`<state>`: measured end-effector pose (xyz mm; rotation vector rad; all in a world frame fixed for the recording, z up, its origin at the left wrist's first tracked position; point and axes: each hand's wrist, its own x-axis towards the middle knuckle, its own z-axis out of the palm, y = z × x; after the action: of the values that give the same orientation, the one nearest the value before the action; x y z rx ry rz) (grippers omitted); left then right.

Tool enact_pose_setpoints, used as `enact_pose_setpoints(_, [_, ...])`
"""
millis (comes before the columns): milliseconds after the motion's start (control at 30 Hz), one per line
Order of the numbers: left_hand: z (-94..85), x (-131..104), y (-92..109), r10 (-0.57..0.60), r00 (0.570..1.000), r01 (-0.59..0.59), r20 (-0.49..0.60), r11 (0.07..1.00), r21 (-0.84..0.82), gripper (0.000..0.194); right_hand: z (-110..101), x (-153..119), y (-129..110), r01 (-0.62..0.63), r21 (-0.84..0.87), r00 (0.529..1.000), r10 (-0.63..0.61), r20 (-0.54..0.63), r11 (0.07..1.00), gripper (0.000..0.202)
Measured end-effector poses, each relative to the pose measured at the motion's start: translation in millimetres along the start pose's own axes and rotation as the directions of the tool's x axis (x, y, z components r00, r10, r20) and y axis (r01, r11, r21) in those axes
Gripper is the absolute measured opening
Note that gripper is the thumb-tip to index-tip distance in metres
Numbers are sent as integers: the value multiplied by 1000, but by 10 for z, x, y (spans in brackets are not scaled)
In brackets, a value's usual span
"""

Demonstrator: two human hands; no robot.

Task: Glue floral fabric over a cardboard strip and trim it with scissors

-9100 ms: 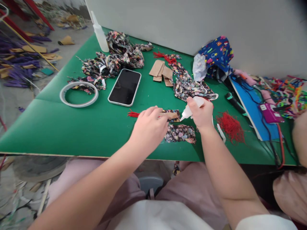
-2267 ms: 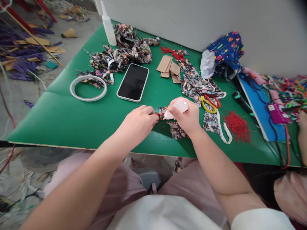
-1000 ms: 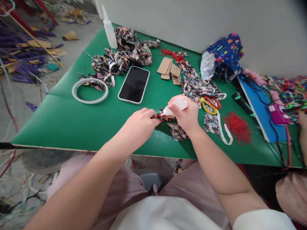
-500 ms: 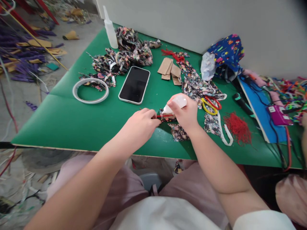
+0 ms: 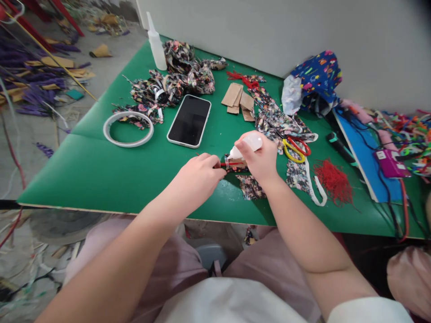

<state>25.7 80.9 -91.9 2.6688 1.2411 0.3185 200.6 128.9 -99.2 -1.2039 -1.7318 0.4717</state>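
Note:
My right hand (image 5: 261,161) is wrapped round a small white squeeze bottle (image 5: 251,144), tilted so its nozzle points down to the left. The tip meets or nearly meets a small floral fabric piece (image 5: 237,168) with a red cord (image 5: 232,164) across it. Beside it, my left hand (image 5: 200,175) pinches the left end of the fabric and cord; its fingertips partly hide that end. Another floral scrap (image 5: 251,187) lies just below, nearer the table's front edge.
On the green table (image 5: 134,179) are a white tape ring (image 5: 109,138), phone (image 5: 189,120), upright bottle (image 5: 156,51), brown card pieces (image 5: 232,95), scissors (image 5: 296,150), red threads (image 5: 333,181), a blue board (image 5: 360,157) and bunched floral fabric (image 5: 173,85).
Both hands keep nearly the same pose and hold. The view has shifted very slightly. The bit of another person's arm at the right edge shows less than before.

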Motion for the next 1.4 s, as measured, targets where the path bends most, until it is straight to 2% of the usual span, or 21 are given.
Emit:
enact_pose_setpoints(833, [-18, 21, 16, -21, 999, 22, 44, 1000, -6, 27, 67, 80, -14, -25, -18, 1000, 25, 16, 1000, 47])
enact_pose_setpoints(1167, [4, 6, 5, -5, 1000, 5, 2, 1000, 5, 27, 81, 78, -11, -11, -26, 1000, 11, 12, 1000, 45])
enact_pose_setpoints(1400, [21, 2, 7, -12, 1000, 12, 19, 1000, -4, 28, 93, 74, -6, 0, -34, 1000, 0, -11, 999, 43])
